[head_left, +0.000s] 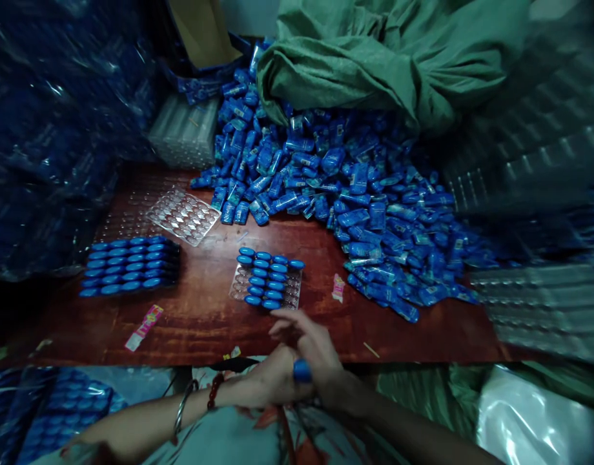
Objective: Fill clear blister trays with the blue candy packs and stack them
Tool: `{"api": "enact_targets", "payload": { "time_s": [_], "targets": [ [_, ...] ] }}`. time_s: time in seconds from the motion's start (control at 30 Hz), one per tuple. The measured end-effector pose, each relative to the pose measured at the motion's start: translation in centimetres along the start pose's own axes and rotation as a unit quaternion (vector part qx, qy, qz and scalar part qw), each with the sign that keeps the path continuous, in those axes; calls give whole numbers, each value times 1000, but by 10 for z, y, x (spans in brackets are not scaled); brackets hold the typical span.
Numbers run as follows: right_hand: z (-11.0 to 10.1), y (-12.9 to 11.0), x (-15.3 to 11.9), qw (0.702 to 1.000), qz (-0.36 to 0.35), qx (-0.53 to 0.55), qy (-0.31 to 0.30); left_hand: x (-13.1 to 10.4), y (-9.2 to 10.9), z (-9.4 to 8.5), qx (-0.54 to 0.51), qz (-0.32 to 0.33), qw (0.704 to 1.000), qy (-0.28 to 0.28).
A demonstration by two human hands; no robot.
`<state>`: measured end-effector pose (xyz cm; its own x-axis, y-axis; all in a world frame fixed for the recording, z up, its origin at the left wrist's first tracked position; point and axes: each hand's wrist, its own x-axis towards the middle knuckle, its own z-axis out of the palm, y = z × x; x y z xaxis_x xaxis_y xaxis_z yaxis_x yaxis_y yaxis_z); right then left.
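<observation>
My right hand (pixel 321 349) crosses over my left hand (pixel 272 378) at the table's front edge. A glossy blue oval piece (pixel 302 371) shows between them, against my right palm. The right fingers bend over the left hand, whose own fingers are hidden. Just ahead lies a clear blister tray (pixel 292 290) partly covered by blue oval pieces (pixel 263 282), two full columns in its middle and a few along the far edge. Farther left is a stack of filled trays (pixel 127 266) with rows of the same pieces.
A large heap of blue wrapped packs (pixel 355 194) spreads under a green sack (pixel 355 64). Empty clear trays (pixel 183 216) lie at left, with stacked trays (pixel 185 132) behind and more (pixel 539 310) at right. Pink wrappers (pixel 144 328) lie on the red-brown table (pixel 200 323).
</observation>
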<state>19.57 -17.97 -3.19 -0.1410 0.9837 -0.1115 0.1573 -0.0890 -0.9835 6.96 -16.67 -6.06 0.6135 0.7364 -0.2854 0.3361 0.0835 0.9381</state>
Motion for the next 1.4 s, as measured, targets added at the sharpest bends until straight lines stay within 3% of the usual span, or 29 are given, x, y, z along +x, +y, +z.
{"api": "enact_targets", "payload": {
  "time_s": [0.07,0.1,0.2,0.3,0.33,0.4,0.47,0.53,0.6,0.7,0.8,0.87,1.0,1.1,1.2,1.3,1.4],
  "targets": [
    [-11,-6,9,998,3,5,56,13,-1,-2,-63,-20,996,-59],
    [-16,-10,12,998,4,-24,53,20,-1,-4,-95,-28,992,-74],
    [-32,-17,13,988,-9,-154,-24,31,3,-15,-115,-13,991,-67],
    [-45,-9,12,975,-63,-212,5,30,12,-28,-52,25,997,-55],
    [-49,-2,13,971,-76,-222,41,28,14,-33,-24,44,999,-19],
    [-55,16,20,958,-85,-247,123,24,14,-44,32,96,990,103],
    [-59,40,29,941,-90,-272,182,23,3,-58,80,138,958,237],
    [-59,62,39,926,-110,-301,201,25,-17,-74,115,141,924,336],
    [-57,76,47,911,-129,-348,181,29,-40,-86,143,115,906,383],
    [-52,75,55,865,-126,-474,104,34,-70,-90,160,67,923,342],
    [-48,56,64,789,-75,-609,32,37,-87,-78,172,28,949,264],
    [-44,44,72,749,-46,-660,-20,39,-94,-66,190,23,950,246],
    [-44,36,87,724,-37,-683,-89,45,-102,-53,208,34,946,246],
    [-48,40,89,718,-42,-690,-81,49,-103,-57,167,33,951,258],
    [-55,48,81,719,-63,-691,-40,53,-98,-74,62,49,952,296],
    [-66,49,73,729,-90,-676,47,71,-87,-106,28,72,928,365],
    [-75,37,86,750,-85,-647,110,108,-68,-146,149,84,915,366]
  ]
}}
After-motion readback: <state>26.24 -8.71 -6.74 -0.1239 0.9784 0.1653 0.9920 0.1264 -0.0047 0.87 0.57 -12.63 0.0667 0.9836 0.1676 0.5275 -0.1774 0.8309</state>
